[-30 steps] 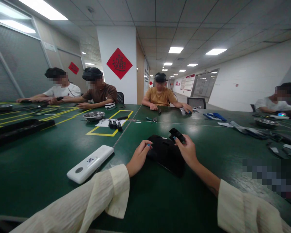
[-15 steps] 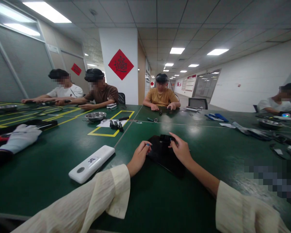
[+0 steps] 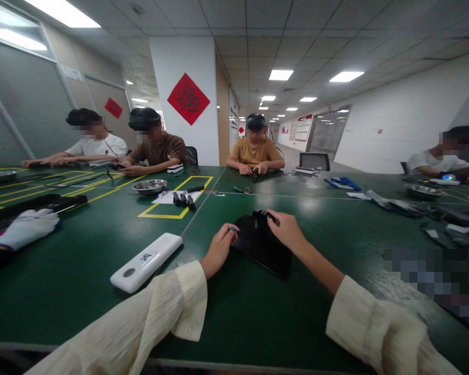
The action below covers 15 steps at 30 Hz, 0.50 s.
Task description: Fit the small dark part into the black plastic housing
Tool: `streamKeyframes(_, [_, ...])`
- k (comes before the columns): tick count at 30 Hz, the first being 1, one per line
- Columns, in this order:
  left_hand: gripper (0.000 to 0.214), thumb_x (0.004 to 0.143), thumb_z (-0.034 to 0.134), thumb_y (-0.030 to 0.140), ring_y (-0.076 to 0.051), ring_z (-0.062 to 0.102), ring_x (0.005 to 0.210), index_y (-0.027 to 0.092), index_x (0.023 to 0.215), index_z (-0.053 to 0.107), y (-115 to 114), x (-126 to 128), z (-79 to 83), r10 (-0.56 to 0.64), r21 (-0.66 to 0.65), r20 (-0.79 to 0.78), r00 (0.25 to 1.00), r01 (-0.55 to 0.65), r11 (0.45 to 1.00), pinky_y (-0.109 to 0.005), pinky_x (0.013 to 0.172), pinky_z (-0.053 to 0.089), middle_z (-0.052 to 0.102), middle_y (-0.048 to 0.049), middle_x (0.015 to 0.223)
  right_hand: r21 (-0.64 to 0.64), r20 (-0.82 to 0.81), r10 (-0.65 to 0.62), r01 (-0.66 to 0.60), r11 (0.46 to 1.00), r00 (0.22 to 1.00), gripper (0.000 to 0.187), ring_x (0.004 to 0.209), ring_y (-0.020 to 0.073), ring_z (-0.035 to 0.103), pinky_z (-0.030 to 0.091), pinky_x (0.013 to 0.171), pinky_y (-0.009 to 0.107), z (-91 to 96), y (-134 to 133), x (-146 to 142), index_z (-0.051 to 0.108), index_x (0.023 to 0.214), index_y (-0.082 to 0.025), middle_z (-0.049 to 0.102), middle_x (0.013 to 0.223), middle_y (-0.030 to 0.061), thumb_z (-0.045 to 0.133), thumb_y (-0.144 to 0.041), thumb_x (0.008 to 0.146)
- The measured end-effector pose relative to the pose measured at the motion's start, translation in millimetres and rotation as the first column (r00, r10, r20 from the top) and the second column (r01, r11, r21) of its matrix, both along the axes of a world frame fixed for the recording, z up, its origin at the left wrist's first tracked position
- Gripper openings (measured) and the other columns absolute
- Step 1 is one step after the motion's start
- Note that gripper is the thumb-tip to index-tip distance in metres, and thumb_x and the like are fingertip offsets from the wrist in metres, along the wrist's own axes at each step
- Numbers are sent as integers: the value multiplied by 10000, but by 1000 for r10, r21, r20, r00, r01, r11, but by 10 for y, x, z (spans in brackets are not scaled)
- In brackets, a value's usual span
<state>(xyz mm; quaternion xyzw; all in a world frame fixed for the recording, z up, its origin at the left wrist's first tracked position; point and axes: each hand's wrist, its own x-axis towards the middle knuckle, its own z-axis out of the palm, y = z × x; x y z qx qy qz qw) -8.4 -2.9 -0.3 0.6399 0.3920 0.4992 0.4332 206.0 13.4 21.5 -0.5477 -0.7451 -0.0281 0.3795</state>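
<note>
A black stand-like piece (image 3: 271, 254) with a broad flat plate and a short raised part (image 3: 261, 217) lies on the green table in front of me. My right hand (image 3: 287, 229) is closed over the right side of the raised part, fingers wrapped on its top. At the plate's left edge, my left hand (image 3: 221, 245) is held in a pinch. A small spot of blue shows at its fingertips; whether it is a nail or a tiny thing I cannot tell.
A white power bank (image 3: 146, 263) marked 26 lies left of my arm. Beyond are black cylindrical parts (image 3: 183, 200), a metal bowl (image 3: 149, 187) and green-handled pliers (image 3: 241, 190). A co-worker's white-gloved hand (image 3: 31, 226) rests at left. Straps (image 3: 394, 203) lie right; several people sit around.
My right hand's fingers have lowered and closed over the raised part, which they were touching with a lifted index finger. My left hand stays pinched. The view has shifted slightly.
</note>
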Motion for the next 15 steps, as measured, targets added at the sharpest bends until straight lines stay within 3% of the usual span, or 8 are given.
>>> streamKeyframes(4, [153,791,420,295,-100,433,600,175,811,512,55,-40,9,54,31,39,998,-55,998,-219,567,339,468,31,650,-28,177,11,-6,1000,984,407,884,219,579,434,799,309,90,-84,-3,544,1194,-114,648,970,119,404,-298,859])
streamKeyframes(8, [124,779,409,253,-97,430,579,175,775,505,101,-85,30,139,37,78,987,-142,989,-214,547,336,459,34,631,5,174,5,-6,1000,985,437,957,206,537,406,834,307,99,-113,295,419,1280,-134,590,1071,110,295,-340,915])
streamKeyframes(10, [120,775,405,241,-97,430,575,176,761,504,105,-101,44,173,30,81,982,-176,984,-212,544,335,461,33,629,-57,184,-157,170,984,970,418,956,205,538,400,823,296,56,-101,518,429,1245,-107,575,1078,130,291,-329,920])
streamKeyframes(12, [117,771,406,235,-97,431,572,176,752,504,99,-110,58,192,21,78,978,-194,981,-212,543,336,460,34,621,-189,293,-300,363,913,908,384,974,220,538,397,803,294,-12,-89,722,502,1150,-105,581,1060,145,292,-332,922])
streamKeyframes(15, [116,767,408,230,-98,431,562,176,743,507,86,-110,69,196,16,61,979,-198,980,-212,540,335,458,35,608,-323,378,-309,437,840,873,398,850,241,590,414,703,304,-111,-80,910,613,930,-116,633,883,148,301,-362,918])
